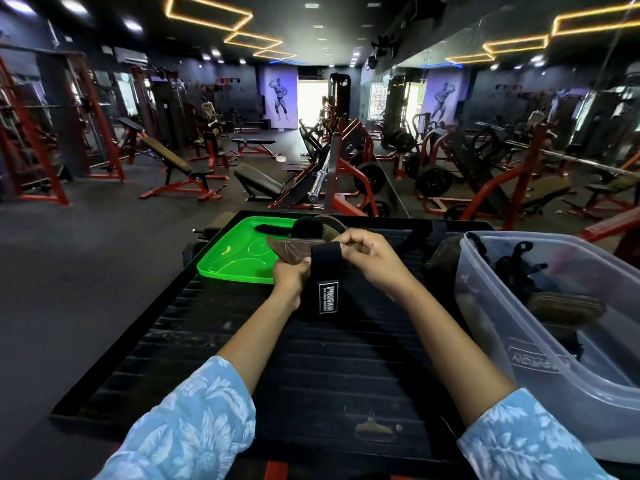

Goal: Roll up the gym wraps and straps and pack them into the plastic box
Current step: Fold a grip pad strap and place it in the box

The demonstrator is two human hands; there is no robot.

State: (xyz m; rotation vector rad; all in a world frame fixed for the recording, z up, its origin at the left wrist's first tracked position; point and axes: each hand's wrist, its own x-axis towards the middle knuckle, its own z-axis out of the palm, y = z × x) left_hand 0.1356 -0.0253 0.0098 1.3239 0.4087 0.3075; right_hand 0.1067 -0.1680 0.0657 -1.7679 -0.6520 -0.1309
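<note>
Right now both hands work at one black webbing gym strap with a brown suede grip pad, held just above the black ribbed rubber platform, near its far end. The left hand has its fingers curled round the strap from below, at the spot where the brown pad fans out to the left over the edge of the tray. The right hand pinches the upper end of the webbing between thumb and fingertips, so the black band hangs down between the two hands with its white-lettered label facing the camera. Just beyond the hands lies a bright green plastic tray, holding another black strap and a dark rolled piece at its far side; what sort of piece that is cannot be told. To the right stands the clear plastic box, its near corner well apart from the hands, with a black tangled strap and a brown padded piece already inside. Both forearms come out of pale blue floral sleeves. Red-framed gym benches and machines fill the dark floor behind.
</note>
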